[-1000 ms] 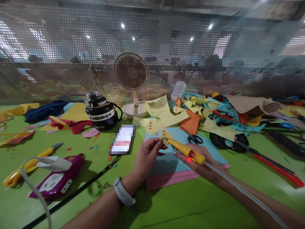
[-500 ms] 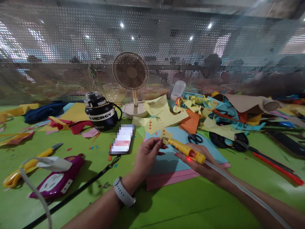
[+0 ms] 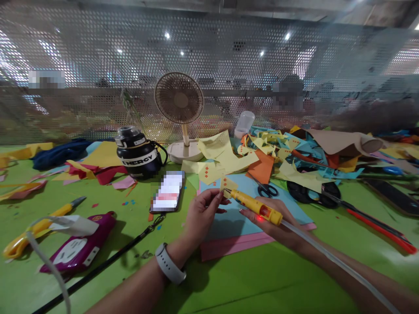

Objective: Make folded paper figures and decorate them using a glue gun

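Observation:
My left hand (image 3: 204,213), wearing a pale watch at the wrist, pinches a small piece of yellow paper (image 3: 228,183) that carries orange marks. Lying across my right hand (image 3: 278,218) is a yellow pen-shaped corded tool (image 3: 254,206) with a red light glowing in it; the fingers grip it from below. Its thin dark tip meets the paper close to my left fingertips; whether it presses on the paper, I cannot tell. Beneath both hands lie a light blue sheet (image 3: 225,224) and pink sheets (image 3: 229,249). Black-handled scissors (image 3: 267,190) rest on the blue sheet.
A phone (image 3: 168,192), black jug (image 3: 139,155) and fan (image 3: 179,98) stand or lie beyond my left hand. Left are a purple power strip (image 3: 80,246) and yellow-handled tool (image 3: 49,224). Paper scraps (image 3: 271,144) pile up behind; a red cutter (image 3: 381,230) lies right.
Almost nothing differs. Both hands, the paper and the yellow tool hold the same position as half a second ago.

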Available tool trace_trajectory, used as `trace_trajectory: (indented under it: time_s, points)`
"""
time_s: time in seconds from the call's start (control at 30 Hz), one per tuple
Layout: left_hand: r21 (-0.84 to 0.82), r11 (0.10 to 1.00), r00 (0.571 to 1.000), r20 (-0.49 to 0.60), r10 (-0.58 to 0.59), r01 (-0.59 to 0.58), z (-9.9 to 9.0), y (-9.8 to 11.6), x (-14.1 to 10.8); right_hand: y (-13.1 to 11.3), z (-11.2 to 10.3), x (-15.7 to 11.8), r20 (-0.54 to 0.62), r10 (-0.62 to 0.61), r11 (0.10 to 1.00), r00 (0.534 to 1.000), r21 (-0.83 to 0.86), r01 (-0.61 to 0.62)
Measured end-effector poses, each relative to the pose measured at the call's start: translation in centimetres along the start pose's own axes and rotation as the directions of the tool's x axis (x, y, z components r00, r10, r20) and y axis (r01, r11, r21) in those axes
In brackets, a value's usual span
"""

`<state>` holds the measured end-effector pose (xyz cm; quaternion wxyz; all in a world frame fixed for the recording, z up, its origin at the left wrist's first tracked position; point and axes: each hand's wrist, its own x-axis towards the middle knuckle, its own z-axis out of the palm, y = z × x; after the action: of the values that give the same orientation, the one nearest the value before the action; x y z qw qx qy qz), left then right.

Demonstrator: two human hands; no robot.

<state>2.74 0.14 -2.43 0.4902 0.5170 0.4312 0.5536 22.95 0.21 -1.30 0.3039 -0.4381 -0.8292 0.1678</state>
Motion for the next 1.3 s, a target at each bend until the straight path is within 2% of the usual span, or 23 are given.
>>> trace_trajectory:
  time_s: [1.03, 1.3]
  points:
    - [0.002, 1.0, 1.0, 0.014, 0.013, -0.013, -0.02, 0.01, 0.01, -0.61, -0.13, 0.12, 0.0, 0.078, 0.997, 0.997, -0.021, -0.078]
    - [0.024, 0.999, 0.999, 0.006, 0.038, -0.038, 0.02, -0.05, 0.05, -0.42, 0.03, 0.02, -0.005, 0.037, 0.999, 0.999, -0.012, -0.037]
